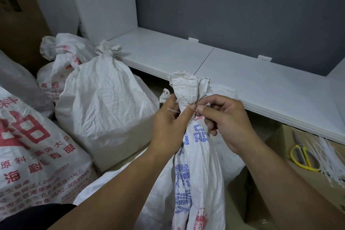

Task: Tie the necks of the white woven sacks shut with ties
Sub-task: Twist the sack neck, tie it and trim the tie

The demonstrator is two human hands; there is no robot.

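Grey wall, white shelf (186, 56) behind; front sack (197, 164) upright, neck (184, 89) bunched; left grip (166, 125) pinching the tie (172, 111), right grip (225, 123) pinching its other end at the neck; cinch snug under the bunch, fabric held gathered.

- At twelve o'clock we see a matte grey wall (233, 5), evenly lit.
- Beneath it, from eleven to three o'clock, runs a low white ledge (168, 54) of two panels, with small white brackets (194, 40) against the wall.
- At eleven o'clock we find a white upright panel (104, 2); at ten, a brown cardboard box (18, 24).
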